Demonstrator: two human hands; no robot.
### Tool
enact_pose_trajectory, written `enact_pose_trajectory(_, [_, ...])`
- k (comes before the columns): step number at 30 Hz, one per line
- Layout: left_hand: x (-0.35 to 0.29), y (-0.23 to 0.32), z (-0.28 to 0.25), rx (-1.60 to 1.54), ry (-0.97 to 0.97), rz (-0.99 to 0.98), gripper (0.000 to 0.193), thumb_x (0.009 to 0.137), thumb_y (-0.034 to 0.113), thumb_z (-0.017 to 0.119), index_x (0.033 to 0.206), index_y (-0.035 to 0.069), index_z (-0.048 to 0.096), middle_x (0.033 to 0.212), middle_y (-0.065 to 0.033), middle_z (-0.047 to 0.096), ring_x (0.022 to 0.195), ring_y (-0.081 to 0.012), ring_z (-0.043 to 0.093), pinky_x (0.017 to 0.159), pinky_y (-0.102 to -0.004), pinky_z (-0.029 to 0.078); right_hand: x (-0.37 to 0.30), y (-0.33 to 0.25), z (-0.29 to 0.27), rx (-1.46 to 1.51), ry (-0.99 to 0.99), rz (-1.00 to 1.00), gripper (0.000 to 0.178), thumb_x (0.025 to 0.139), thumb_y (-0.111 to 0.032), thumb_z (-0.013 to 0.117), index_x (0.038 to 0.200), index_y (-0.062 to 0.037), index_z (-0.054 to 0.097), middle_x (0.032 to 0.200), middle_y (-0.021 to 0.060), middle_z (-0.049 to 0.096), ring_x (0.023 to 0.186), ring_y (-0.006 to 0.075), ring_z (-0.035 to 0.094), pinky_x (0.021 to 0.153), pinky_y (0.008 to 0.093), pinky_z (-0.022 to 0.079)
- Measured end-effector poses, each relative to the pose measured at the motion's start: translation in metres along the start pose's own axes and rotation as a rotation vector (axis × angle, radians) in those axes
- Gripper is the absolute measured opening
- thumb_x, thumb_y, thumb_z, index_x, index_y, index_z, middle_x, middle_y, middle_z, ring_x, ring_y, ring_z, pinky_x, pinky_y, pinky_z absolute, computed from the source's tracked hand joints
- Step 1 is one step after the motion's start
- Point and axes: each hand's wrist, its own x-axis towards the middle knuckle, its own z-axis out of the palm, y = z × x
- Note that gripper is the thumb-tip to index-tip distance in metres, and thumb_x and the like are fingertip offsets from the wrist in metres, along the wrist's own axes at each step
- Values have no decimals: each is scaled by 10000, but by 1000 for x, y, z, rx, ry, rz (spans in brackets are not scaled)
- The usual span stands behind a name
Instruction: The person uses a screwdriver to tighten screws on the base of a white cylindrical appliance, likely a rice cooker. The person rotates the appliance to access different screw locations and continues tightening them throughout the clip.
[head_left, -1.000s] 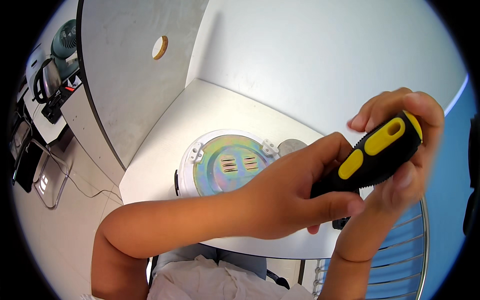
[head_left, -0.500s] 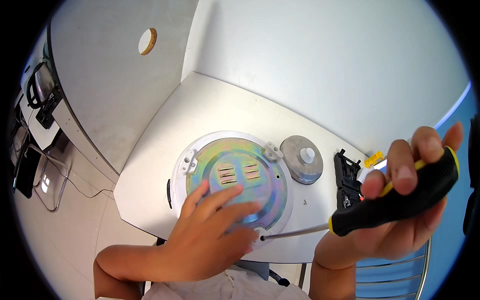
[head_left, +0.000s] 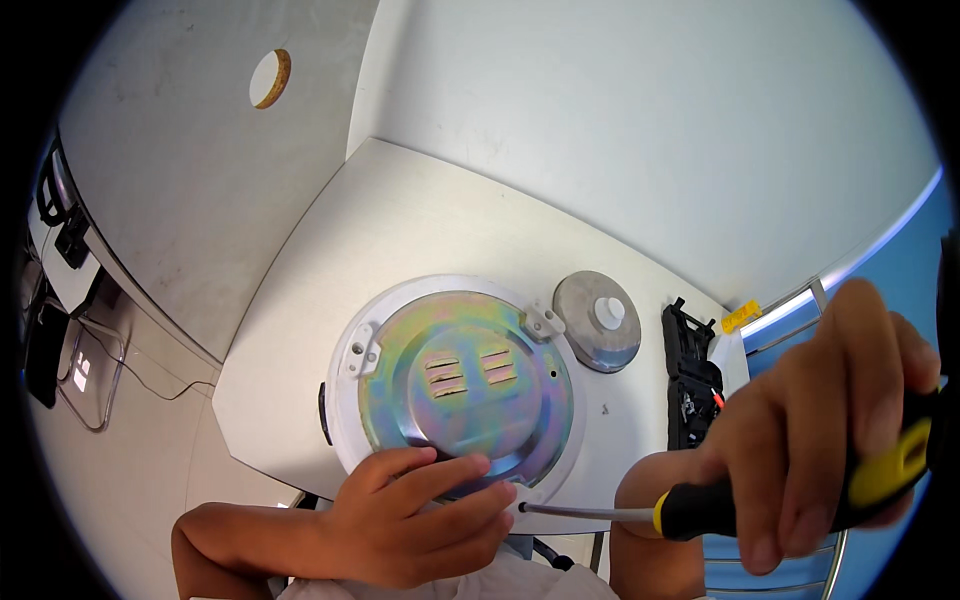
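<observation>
A round appliance part (head_left: 338, 400) lies on the table, with a white rim and an iridescent metal plate (head_left: 475, 400) that has several slots. White brackets, one of them a left bracket (head_left: 360, 350), sit around the plate. On the plate's near edge rests my left hand (head_left: 420, 525), its fingers stretched and apart beside the near bracket (head_left: 528, 492). My right hand (head_left: 810, 430) is closed around the handle of a screwdriver (head_left: 700, 510), black and yellow. Its shaft runs left, nearly level, and the tip meets that near bracket. Any screw under the tip is hidden.
Right of the round part stands a grey metal disc (head_left: 590, 340) with a white knob. An opened black tool case (head_left: 690, 355) lies along the right table edge, near a yellow object (head_left: 741, 317). Tiny metal pieces (head_left: 604, 410) lie on the table. A grey partition (head_left: 210, 180) rises at left.
My left hand has slid down from the plate's middle toward its near edge. My right hand has turned around the screwdriver handle and lowered it, while the tip stays at the near bracket.
</observation>
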Motion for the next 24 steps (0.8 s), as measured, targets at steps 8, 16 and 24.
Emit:
enact_pose_trajectory(8, [3, 0, 0, 38, -8, 22, 222, 690, 157, 732, 876, 269, 686, 1064, 67, 681, 987, -177, 616, 875, -344, 425, 4, 15, -1, 70, 13, -4, 409, 1050, -247, 303, 1355, 23, 330, 892, 132, 524, 555, 208, 544, 390, 318, 485])
enact_pose_trajectory(16, [3, 0, 0, 35, -14, 19, 218, 698, 164, 733, 879, 274, 684, 1050, 68, 683, 986, -170, 618, 878, -345, 421, 3, 1, 6, -82, 96, -12, 340, 906, 43, 545, 1193, -32, 380, 792, 89, 513, 489, 161, 508, 336, 259, 427])
enact_pose_trajectory(24, [2, 1, -2, 38, -40, 28, 208, 716, 177, 718, 897, 272, 679, 1066, 64, 674, 1004, -169, 610, 880, -349, 416, -9, -77, -2, -180, 215, 280, 165, 923, 62, 445, 846, -65, 375, 697, 47, 448, 463, 125, 454, 399, 203, 400])
